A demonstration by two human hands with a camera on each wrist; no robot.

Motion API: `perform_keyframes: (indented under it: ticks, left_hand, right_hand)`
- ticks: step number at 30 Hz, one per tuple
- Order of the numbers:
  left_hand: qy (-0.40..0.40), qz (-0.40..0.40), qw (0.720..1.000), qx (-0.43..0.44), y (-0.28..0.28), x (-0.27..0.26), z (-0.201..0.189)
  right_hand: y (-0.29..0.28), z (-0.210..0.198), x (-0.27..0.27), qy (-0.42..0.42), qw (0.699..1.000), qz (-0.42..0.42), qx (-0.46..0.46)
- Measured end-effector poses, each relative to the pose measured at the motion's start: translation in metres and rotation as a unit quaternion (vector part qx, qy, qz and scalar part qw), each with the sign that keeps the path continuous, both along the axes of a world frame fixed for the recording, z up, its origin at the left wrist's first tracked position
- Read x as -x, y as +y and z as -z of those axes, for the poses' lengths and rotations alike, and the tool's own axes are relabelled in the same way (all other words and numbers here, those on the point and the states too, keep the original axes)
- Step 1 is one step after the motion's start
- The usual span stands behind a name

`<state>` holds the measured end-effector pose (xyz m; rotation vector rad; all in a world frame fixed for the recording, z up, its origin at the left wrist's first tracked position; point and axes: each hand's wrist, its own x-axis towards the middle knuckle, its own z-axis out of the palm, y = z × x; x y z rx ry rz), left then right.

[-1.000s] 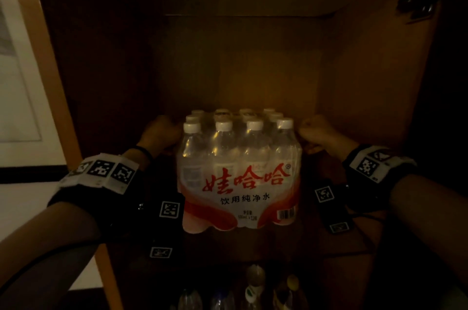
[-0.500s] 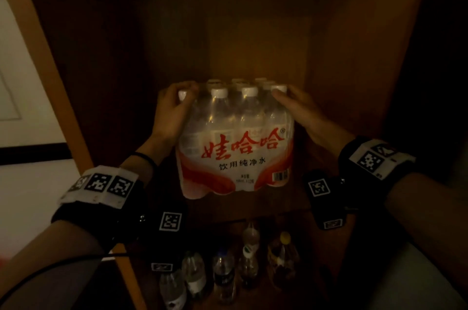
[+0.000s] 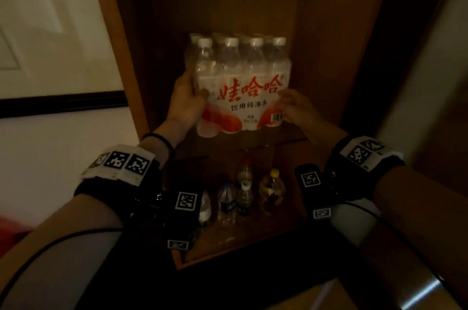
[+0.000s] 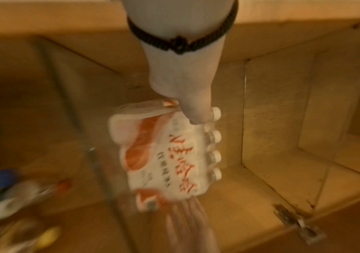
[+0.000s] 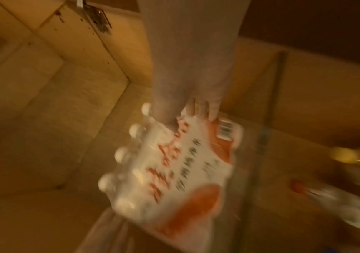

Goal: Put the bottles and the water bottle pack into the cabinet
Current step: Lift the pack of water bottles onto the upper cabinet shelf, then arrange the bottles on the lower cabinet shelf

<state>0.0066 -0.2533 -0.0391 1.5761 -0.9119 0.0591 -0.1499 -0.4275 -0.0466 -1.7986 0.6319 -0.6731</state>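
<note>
Both hands clasp the water bottle pack (image 3: 240, 86) from opposite sides. Left hand (image 3: 186, 102) wraps its left edge, thumb on the printed front and fingers hidden behind; right hand (image 3: 295, 108) curls round the lower right corner beside the barcode. Held upright, the pack sits on the upper shelf (image 3: 253, 142) of the wooden cabinet (image 3: 329, 56). Its wrap bears large red characters 娃哈哈 above smaller dark ones, 饮用纯净水. Loose bottles (image 3: 243, 193) stand on the shelf below.
</note>
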Motion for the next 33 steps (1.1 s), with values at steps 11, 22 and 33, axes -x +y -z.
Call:
perform_keyframes:
  ticks: [11, 22, 33]
  left_hand:
    - [-0.085, 0.006, 0.989, -0.125, 0.037, 0.043, 0.117]
    - [0.012, -0.008, 0.938, -0.347, 0.017, 0.009, 0.226]
    - [-0.042, -0.204, 0.863, -0.46, -0.019, -0.021, 0.26]
  right_hand:
    - [0.058, 0.107, 0.002, 0.184, 0.971, -0.154, -0.017]
    - [0.027, 0.201, -0.031, 0.227, 0.95, -0.191, -0.096]
    - [-0.005, 0.242, -0.066, 0.199, 0.952, -0.185, -0.142]
